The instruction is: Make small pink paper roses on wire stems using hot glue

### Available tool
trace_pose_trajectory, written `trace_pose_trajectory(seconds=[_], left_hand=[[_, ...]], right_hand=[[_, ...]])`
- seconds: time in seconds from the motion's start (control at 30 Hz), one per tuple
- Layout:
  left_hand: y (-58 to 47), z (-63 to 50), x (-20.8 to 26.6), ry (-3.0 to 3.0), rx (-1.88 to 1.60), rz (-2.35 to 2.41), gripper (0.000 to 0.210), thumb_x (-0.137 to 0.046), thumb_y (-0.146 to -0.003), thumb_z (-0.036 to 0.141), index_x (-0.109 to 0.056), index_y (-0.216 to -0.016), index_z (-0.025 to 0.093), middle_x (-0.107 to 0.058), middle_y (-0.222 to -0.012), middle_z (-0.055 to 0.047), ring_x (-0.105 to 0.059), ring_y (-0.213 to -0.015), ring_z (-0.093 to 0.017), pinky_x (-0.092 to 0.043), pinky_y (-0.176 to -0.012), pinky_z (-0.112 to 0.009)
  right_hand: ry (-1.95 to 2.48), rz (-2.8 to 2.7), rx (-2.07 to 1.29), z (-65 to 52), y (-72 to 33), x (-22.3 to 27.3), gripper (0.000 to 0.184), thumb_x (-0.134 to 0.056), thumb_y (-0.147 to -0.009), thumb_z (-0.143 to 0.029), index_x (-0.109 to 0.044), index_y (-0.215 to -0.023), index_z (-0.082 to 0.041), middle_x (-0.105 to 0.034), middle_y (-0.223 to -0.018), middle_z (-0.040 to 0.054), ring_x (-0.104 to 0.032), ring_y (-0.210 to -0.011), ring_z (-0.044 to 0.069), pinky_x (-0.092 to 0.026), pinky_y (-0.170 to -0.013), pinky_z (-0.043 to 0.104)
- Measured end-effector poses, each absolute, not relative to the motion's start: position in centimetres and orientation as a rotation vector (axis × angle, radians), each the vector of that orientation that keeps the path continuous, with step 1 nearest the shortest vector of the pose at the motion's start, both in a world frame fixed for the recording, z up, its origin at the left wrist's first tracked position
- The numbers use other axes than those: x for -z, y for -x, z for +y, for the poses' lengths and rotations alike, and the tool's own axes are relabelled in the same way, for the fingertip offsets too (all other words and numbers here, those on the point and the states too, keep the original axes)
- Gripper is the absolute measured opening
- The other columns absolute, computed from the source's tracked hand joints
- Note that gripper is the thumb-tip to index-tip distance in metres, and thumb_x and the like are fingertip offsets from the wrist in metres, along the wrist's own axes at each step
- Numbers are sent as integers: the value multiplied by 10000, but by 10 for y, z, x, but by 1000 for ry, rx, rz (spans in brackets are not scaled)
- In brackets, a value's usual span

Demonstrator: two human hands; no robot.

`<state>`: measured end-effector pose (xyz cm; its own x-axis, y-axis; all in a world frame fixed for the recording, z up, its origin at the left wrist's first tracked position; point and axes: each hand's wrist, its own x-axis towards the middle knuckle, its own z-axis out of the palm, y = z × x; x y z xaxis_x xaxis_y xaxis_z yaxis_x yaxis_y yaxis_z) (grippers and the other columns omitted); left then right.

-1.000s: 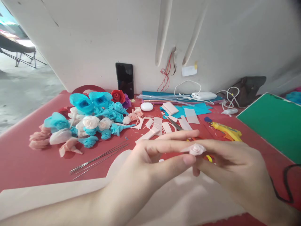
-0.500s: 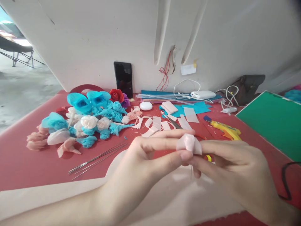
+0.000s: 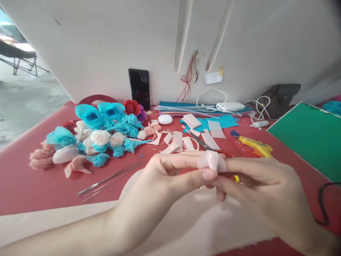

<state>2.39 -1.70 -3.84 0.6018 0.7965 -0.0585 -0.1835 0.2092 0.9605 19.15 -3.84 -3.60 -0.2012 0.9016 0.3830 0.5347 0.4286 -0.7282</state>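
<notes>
Between my hands is a small pale pink paper flower (image 3: pixel 213 160), a rolled bud with a petal strip around it. A thin wire stem (image 3: pixel 216 197) hangs below it. My left hand (image 3: pixel 176 174) pinches the flower's base and left side between thumb and fingers. From the other side my right hand (image 3: pixel 261 181) grips the strip's right end and base, thumb tip close to the left thumb. Scissors (image 3: pixel 201 141) lie just behind the fingers, their handles partly hidden. Cut pink paper pieces (image 3: pixel 188 144) are scattered behind the hands.
Blue, white and pink paper flowers (image 3: pixel 99 138) crowd the left. Thin metal wires (image 3: pixel 110 179) lie in front of them. A yellow glue gun (image 3: pixel 254 145) and green board (image 3: pixel 311 138) are at right. A phone (image 3: pixel 139 89) leans against the wall; pale paper (image 3: pixel 80 217) covers the front.
The flower and both hands have shifted slightly left. My left fingers have lowered behind the flower, so more of the scissors shows.
</notes>
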Motion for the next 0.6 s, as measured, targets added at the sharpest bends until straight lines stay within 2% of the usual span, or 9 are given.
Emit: trace_pose_trajectory(seconds=[0.47,0.6], left_hand=[[-22,-19,42,-1150,-761,641,172,-563,-850,246,-699,-753,208,-664,-897,25,-537,-1064,-137,-437,-865,-137],[-25,-18,41,-1147,-752,620,177,-557,-853,248,-707,-769,204,-672,-868,23,-591,-936,-123,-439,-869,-155]], right_hand=[[1220,-1850,-580,-36,-190,36,65,-674,-750,-249,-692,-688,-252,-548,-443,-71,-494,-374,43,-415,-377,81],[1178,-1860,-575,-36,-191,37,94,-652,-767,-249,-688,-680,-244,-557,-451,-64,-478,-360,44,-405,-361,89]])
